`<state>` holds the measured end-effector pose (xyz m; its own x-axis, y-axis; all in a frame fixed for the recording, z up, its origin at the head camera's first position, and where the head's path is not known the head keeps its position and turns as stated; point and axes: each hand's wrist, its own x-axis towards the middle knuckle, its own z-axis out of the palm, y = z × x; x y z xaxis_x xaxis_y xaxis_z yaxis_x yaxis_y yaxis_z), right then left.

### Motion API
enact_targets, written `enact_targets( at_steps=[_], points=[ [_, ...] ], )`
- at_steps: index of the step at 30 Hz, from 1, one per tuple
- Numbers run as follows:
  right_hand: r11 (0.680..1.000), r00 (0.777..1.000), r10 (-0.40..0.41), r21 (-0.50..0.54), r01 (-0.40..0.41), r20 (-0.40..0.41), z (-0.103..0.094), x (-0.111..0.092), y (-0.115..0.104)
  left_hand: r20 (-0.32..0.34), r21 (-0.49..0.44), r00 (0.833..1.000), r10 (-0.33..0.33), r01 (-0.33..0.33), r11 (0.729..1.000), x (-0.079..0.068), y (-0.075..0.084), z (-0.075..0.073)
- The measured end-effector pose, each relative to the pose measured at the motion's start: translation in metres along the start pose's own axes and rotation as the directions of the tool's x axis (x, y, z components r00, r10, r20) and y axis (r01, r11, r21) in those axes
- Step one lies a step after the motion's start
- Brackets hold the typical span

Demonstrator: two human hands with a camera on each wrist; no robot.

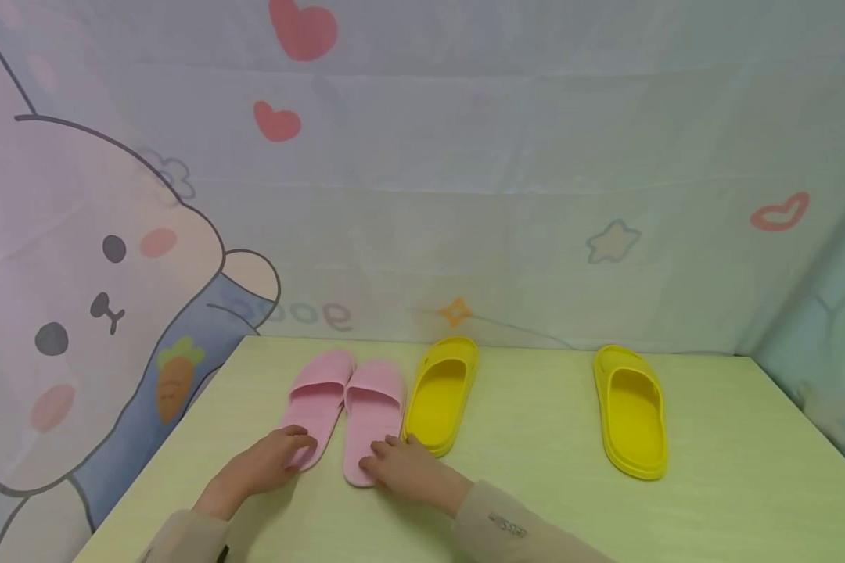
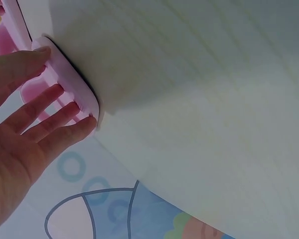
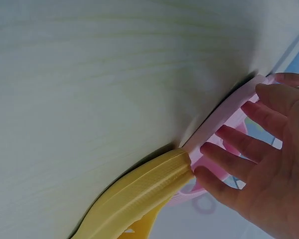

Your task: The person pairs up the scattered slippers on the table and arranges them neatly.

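Observation:
Two pink slippers lie side by side on the table, toes toward the back wall. My left hand (image 1: 271, 460) is over the heel of the left pink slipper (image 1: 317, 418); in the left wrist view its spread, nearly straight fingers touch that slipper's heel (image 2: 72, 87). Over the heel of the right pink slipper (image 1: 369, 422) lies my right hand (image 1: 410, 469). The right wrist view shows its extended fingers along the pink edge (image 3: 229, 109), the little finger close to the yellow heel (image 3: 154, 181). A yellow slipper (image 1: 440, 395) stands just right of the pink pair.
A second yellow slipper (image 1: 632, 414) lies apart, farther right on the pale wood-grain table (image 1: 535, 469). Behind the table hangs a cloth (image 1: 429, 141) printed with hearts and a cartoon animal. The table's left edge slants down toward me.

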<state>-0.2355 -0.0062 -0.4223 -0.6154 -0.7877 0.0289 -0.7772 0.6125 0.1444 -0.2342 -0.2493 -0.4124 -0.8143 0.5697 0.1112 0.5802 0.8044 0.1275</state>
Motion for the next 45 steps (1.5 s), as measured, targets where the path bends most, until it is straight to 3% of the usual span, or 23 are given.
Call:
enact_targets(
  at_steps=[7,19,33,45],
  points=[
    [0.997,0.994,0.075,0.029,-0.078,0.078,-0.001,0.004,0.0,-0.029,-0.003,0.999,0.033,-0.034,0.999,0.008,-0.005,0.001],
    [0.976,0.969,0.152,0.124,-0.178,0.192,-0.003,0.009,0.007,0.023,-0.009,1.0,0.004,-0.003,1.0,0.021,-0.008,-0.003],
    [0.968,0.966,0.171,0.15,-0.202,0.193,0.005,0.012,0.015,0.017,0.0,1.0,0.011,-0.011,1.0,0.031,-0.01,0.001],
    [0.968,0.966,0.179,0.141,-0.207,0.186,0.006,0.012,0.019,0.01,-0.035,1.0,-0.003,0.003,0.999,0.031,-0.005,-0.001]
  ],
)
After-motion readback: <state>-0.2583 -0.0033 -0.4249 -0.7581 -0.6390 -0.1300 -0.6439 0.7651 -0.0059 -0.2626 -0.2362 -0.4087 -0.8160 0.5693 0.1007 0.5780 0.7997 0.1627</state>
